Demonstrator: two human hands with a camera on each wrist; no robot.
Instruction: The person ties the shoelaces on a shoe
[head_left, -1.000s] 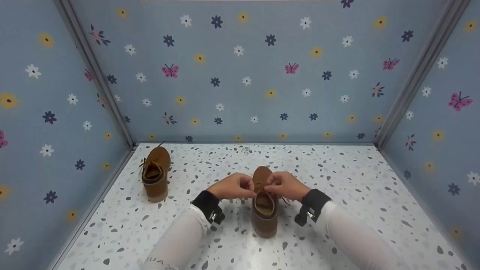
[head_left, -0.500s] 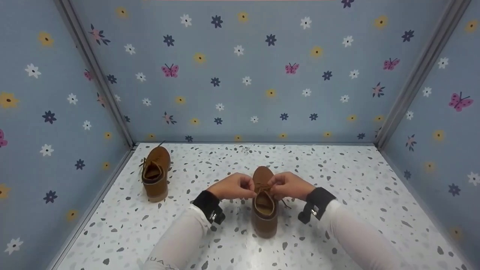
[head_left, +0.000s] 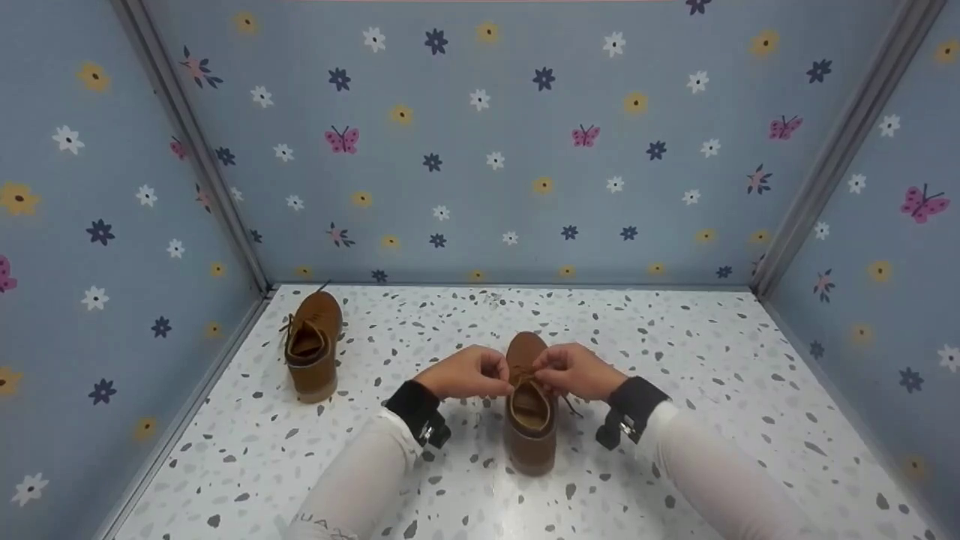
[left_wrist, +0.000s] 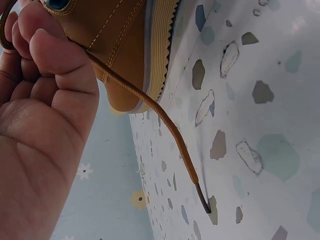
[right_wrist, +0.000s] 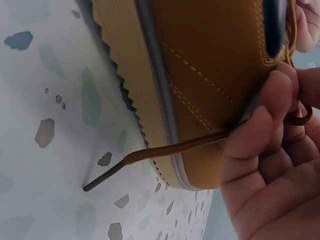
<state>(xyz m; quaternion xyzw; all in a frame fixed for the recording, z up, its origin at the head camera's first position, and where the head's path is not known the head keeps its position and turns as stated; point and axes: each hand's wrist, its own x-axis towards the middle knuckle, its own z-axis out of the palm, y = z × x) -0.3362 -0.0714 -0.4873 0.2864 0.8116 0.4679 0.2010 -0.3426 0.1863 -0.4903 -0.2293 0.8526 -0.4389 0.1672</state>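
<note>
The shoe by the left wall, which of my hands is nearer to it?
Left. Your left hand is right of that shoe, at the left side of the other shoe; your right hand is farther off, at the other shoe's right side.

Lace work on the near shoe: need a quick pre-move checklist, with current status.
1. Near shoe upright on the speckled surface: ok.
2. Left hand grip on lace: ok, pinching it, with its free end trailing past the shoe's side.
3. Right hand grip on lace: ok, pinching it, with the other free end sticking out.
4. Lacing snug at the throat: cannot tell, hands cover part of it.
5. Far shoe out of the way: ok, stands apart on the left.
</note>
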